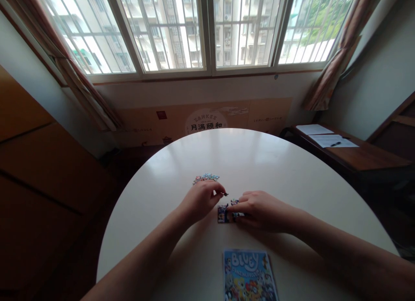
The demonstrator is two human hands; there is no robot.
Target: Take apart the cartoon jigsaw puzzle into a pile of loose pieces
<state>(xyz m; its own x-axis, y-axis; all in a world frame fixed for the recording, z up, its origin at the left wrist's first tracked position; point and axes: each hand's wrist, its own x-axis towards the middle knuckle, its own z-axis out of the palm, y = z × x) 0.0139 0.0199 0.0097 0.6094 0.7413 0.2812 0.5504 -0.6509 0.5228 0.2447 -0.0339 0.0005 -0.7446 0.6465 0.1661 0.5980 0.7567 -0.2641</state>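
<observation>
Across round white surface | pinching small dark jigsaw piece, left hand | now touching multicoloured jigsaw section, right hand, grip unclear

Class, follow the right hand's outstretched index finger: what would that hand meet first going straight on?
The right hand would first meet the flat, multicoloured, partly joined puzzle, which it appears to touch; beyond, probably the left wrist, though depth is unclear.

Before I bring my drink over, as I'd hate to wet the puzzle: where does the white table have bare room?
The white table has bare stretches beyond the puzzle pile, up to the far rim, and between the left forearm and the left rim. Crowded mid-table: pile, left hand, right hand and joined pieces sit close together, with the Bluey picture nearer.
</observation>
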